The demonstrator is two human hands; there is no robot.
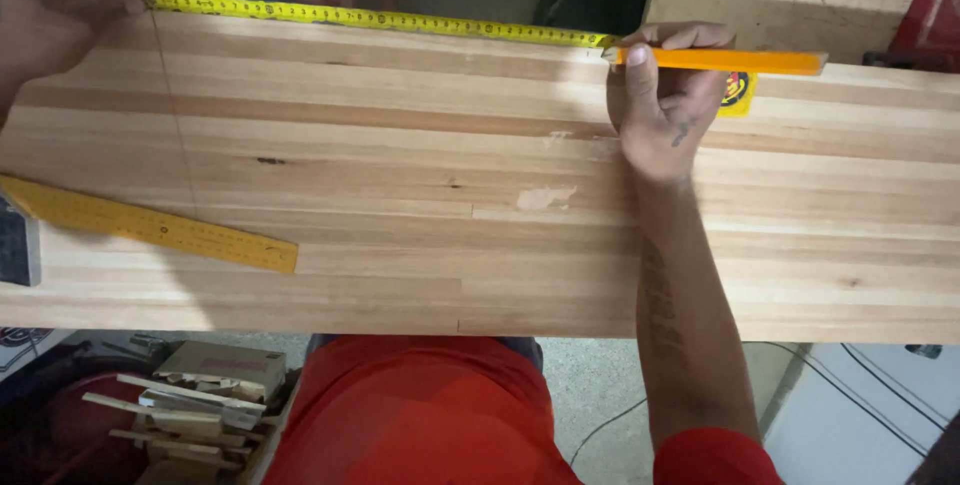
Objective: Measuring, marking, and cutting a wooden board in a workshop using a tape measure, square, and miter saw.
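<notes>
Marking wood panel (400, 175) at upper rim: left hand (50, 15) pinches tape measure (380, 20) end upper left, right hand (665, 95) grips orange pencil (730, 62) upper right. Keep tape taut, flush w/ edge; tip tight to blade.

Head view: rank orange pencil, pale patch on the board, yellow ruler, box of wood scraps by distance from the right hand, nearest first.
From the right hand:
1. Orange pencil, gripped in that hand at the board's far edge.
2. Pale patch, on the board just to its left.
3. Yellow ruler, lying far left on the board.
4. Box of wood scraps, on the floor, lower left.
</notes>
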